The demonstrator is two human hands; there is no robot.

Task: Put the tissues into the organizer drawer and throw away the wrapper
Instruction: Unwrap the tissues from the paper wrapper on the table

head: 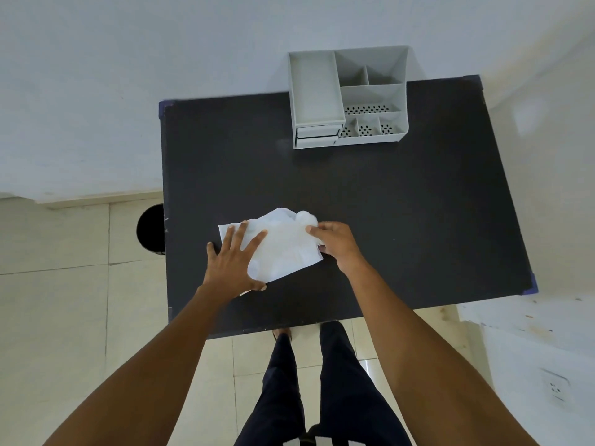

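A white tissue pack in a thin clear wrapper (283, 249) lies on the black table (402, 220) near its front. My left hand (233, 257) presses flat on the pack's left end with fingers spread. My right hand (335, 241) pinches the pack's right end, where crumpled white material bunches up. The grey organizer (347, 98) stands at the table's far edge; its small drawers (317, 135) at the lower left front look slightly pulled out.
A round black bin (151, 228) stands on the tiled floor just left of the table. A white wall lies behind the table. My legs show below the table's front edge. A white surface with a socket sits at the lower right.
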